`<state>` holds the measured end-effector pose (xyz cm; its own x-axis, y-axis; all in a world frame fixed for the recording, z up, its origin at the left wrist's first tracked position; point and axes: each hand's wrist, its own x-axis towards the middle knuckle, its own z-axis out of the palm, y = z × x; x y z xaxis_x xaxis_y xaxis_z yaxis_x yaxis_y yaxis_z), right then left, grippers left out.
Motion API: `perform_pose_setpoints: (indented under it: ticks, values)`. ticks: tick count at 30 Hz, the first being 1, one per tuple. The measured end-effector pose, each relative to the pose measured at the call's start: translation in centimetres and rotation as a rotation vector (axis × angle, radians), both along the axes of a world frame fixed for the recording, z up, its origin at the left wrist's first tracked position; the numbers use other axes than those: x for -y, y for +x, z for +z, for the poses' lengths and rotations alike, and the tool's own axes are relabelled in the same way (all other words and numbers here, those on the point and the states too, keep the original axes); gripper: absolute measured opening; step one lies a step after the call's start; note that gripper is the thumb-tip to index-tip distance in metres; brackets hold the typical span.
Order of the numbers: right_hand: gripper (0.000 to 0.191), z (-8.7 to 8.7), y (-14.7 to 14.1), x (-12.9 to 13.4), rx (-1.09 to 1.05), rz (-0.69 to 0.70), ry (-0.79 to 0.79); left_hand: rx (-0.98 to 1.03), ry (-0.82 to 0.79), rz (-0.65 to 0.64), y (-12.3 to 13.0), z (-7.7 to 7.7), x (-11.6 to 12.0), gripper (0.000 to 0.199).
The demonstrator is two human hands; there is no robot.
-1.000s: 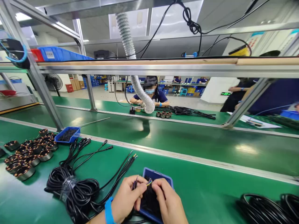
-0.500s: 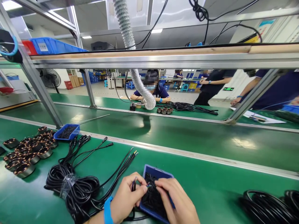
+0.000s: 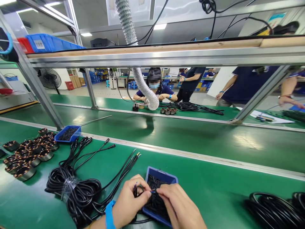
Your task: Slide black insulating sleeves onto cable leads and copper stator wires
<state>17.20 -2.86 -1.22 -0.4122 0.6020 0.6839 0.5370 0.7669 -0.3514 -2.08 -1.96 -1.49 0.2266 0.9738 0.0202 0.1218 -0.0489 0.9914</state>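
Observation:
My left hand [image 3: 133, 198], with a blue band at its wrist, grips a black cable [image 3: 135, 190]. Thin coloured wires [image 3: 152, 191] stick out between its thumb and forefinger. At these wires' tips, my right hand [image 3: 178, 203] has its fingers pinched together; what lies between them is too small to make out. Beneath both hands stands a blue bin [image 3: 164, 175] holding many short black tube pieces [image 3: 154, 203]. Left of my hands, a tied bundle of black cables [image 3: 71, 187] lies on the green bench, some stripped ends [image 3: 138, 155] pointing toward the back.
Copper-wound rings [image 3: 30, 156] and a second blue bin [image 3: 68, 133] are at the left. Coiled black cables [image 3: 269, 210] lie at the right. A metal frame [image 3: 152, 58] crosses above the bench. Opposite, a co-worker [image 3: 154, 90] sits by a silvery hose [image 3: 143, 86].
My right fingertips have moved slightly left and down, to the wire tips by the left fingers. The co-worker opposite has raised a hand; standing people behind have shifted left.

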Motion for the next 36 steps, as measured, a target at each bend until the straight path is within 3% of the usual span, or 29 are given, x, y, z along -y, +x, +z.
perform_pose_setpoints:
  ticks: [11, 18, 25, 28, 32, 36]
  values:
    - [0.022, 0.1, -0.1, 0.0, -0.029, -0.017, -0.166, -0.089, 0.033, -0.059, -0.4, 0.7, -0.5, 0.01]
    - [0.021, -0.1, -0.6, 0.1, -0.035, 0.0, -0.108, -0.089, 0.031, -0.016, -0.4, 0.8, -0.4, 0.012]
    - [0.023, -0.2, -1.1, 0.1, -0.01, -0.003, 0.019, 0.048, -0.098, -0.044, -0.3, 0.0, -0.4, 0.021]
    - [0.021, -0.4, -1.2, 0.2, 0.011, -0.019, 0.043, 0.018, -0.053, 0.001, -0.2, 0.1, -0.3, 0.017]
    - [0.013, -0.9, -1.5, 0.4, -0.071, -0.15, -0.133, -0.074, 0.047, 0.059, 0.0, 0.3, 0.0, 0.007]
    - [0.01, -1.4, -1.9, 0.5, -0.156, -0.179, -0.218, -0.019, -0.019, 0.054, 0.1, 0.0, 0.1, 0.011]
